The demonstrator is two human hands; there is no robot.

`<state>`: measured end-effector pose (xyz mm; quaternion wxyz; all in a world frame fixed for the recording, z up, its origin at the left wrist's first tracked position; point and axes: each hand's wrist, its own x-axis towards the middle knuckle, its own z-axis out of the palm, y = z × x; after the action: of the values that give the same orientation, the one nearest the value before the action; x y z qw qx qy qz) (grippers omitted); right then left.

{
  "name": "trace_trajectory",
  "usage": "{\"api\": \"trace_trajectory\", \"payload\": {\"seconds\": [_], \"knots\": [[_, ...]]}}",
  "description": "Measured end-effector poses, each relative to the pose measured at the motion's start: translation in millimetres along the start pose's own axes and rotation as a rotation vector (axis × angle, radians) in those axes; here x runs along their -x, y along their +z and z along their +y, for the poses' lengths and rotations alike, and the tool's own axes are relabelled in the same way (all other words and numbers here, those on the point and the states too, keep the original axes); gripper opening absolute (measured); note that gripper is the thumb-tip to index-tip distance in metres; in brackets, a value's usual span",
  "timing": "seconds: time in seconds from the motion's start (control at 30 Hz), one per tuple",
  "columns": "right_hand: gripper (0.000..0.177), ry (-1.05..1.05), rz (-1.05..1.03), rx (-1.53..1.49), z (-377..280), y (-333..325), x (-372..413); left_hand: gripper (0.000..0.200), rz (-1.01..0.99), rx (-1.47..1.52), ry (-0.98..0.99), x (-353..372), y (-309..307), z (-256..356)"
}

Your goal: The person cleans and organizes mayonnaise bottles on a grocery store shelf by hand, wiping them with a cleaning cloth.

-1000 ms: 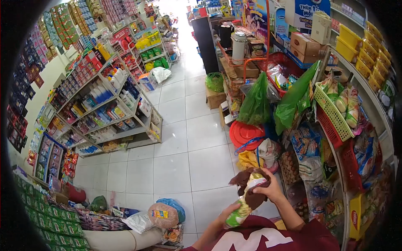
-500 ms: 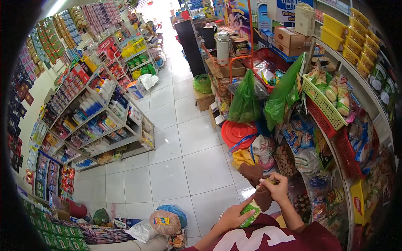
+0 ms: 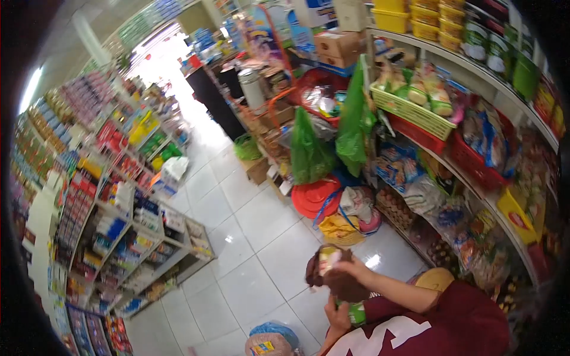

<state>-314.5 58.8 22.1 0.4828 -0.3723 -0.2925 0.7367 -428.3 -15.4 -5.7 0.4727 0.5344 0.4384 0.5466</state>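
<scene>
Brown cloth (image 3: 350, 289) hangs bunched in front of my body. My right hand (image 3: 354, 270) is closed on the cloth, its fingers partly hidden. At the cloth's upper end shows a small yellow-and-white packet (image 3: 328, 258), blurred; whether my fingers touch it I cannot make out. Lower down, my left hand (image 3: 338, 315) is closed just beneath the cloth. A green packet (image 3: 357, 312) sticks out beside its fingers, against my maroon sleeve.
To the right, shelving carries a light-green basket (image 3: 412, 111) and yellow tubs (image 3: 425, 31). A red lid (image 3: 314, 197) and a yellow bag (image 3: 339, 230) lie ahead. Green plastic bags (image 3: 310, 151) hang above. White floor tiles (image 3: 234, 237) run left toward a shelf unit (image 3: 172, 261).
The view has turned right and tilted. My right hand has raised the brown cloth with the yellow-and-white packet now showing at its top. My left hand with the green packet sits beneath it.
</scene>
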Motion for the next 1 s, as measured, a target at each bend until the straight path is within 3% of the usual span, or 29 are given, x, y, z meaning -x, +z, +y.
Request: {"api": "trace_trajectory", "payload": {"seconds": [0.03, 0.07, 0.13, 0.23, 0.33, 0.37, 0.4, 0.47, 0.5, 0.57, 0.67, 0.73, 0.8, 0.87, 0.9, 0.93, 1.0], "knots": [[0.054, -0.089, -0.009, 0.134, 3, 7, 5, 0.037, 0.098, 0.191, -0.155, -3, 2, 2], [0.059, -0.171, -0.016, 0.269, 3, 14, 12, 0.037, 0.093, 0.087, -0.239, -16, 2, 26], [0.053, -0.248, 0.058, 0.276, 14, 15, 20, 0.042, 0.076, 0.262, -0.116, -29, 2, 20], [0.048, -0.299, 0.227, 0.278, 6, 7, 42, 0.050, -0.100, 0.324, -0.109, -40, 11, 15], [0.047, -0.472, 0.429, 0.639, 4, -11, 67, 0.059, -0.115, 0.294, -0.117, -43, 30, -4], [0.050, -0.540, 0.429, 0.862, -4, -13, 81, 0.065, -0.164, 0.482, -0.196, -48, 34, -15], [0.050, -0.556, 0.423, 0.865, -5, -14, 93, 0.068, -0.241, 0.480, -0.271, -64, 35, -13], [0.050, -0.412, 0.384, 0.774, 1, -18, 113, 0.066, -0.322, 0.448, -0.292, -83, 38, -14], [0.047, -0.398, 0.394, 0.751, 3, -21, 117, 0.068, -0.227, 0.575, -0.294, -88, 54, -10], [0.041, -0.371, 0.385, 0.716, 2, -33, 122, 0.070, -0.308, 0.627, -0.327, -96, 67, -25], [0.033, -0.235, 0.521, 0.060, -23, -57, 123, 0.077, -0.530, 0.662, -0.346, -106, 108, -5], [0.028, -0.394, 0.614, -0.135, -12, -98, 119, 0.077, -0.644, 0.635, -0.377, -109, 138, 18], [0.029, -0.576, 0.679, -0.321, -37, -119, 131, 0.074, -0.754, 0.719, -0.730, -112, 158, 10], [0.030, -0.654, 0.502, -0.448, -56, -150, 154, 0.078, -1.071, 0.804, -1.106, -107, 184, 36], [0.031, -0.789, 0.549, -0.575, -53, -165, 151, 0.086, -1.223, 0.734, -1.181, -107, 195, 18], [0.030, -0.831, 0.421, -0.692, -50, -183, 157, 0.077, -1.283, 0.694, -1.442, -107, 206, 6], [0.024, -0.895, 0.415, -0.778, -94, -187, 178, 0.060, -1.255, 0.253, -1.177, -93, 233, -11]]}}
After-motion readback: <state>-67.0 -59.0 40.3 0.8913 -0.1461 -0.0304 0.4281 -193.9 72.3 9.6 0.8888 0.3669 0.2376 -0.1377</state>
